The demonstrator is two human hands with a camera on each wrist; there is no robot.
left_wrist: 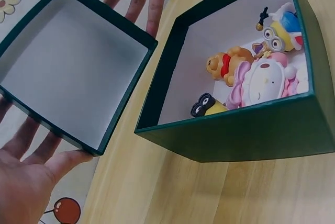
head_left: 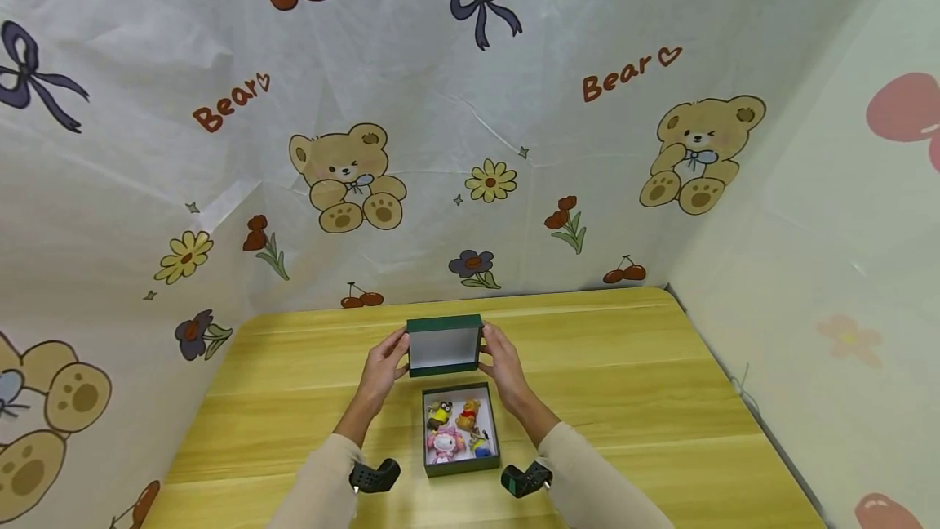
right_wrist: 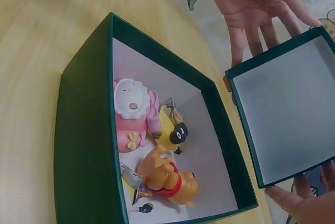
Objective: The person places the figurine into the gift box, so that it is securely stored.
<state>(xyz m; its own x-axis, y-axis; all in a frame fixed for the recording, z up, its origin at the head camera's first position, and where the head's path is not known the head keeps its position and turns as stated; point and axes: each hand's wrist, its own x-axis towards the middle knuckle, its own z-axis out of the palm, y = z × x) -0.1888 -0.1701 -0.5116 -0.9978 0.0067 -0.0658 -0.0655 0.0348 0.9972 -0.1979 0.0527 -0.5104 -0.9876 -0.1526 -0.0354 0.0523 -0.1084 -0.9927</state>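
Both hands hold a dark green box lid (head_left: 444,323) with a white inside, tilted so its hollow faces me. My left hand (head_left: 382,366) grips its left side, thumb and fingers on the edge. On the opposite side my right hand (head_left: 507,362) grips it the same way. Nearer to me, the matching green box (head_left: 463,470) stands uncovered on the table, apart from the lid. Inside lie several small figures: a pink-dressed white character (right_wrist: 131,99), an orange bear in a red shirt (right_wrist: 180,186), a yellow goggled figure (head_left: 441,413) and a blue-and-yellow one (left_wrist: 285,30).
The wood-grain table (head_left: 624,382) extends to both sides of the box. Behind it hangs a pale sheet (head_left: 426,88) printed with bears, bows and flowers. A black wrist device (head_left: 374,476) sits on the left sleeve, another device (head_left: 526,480) on the right.
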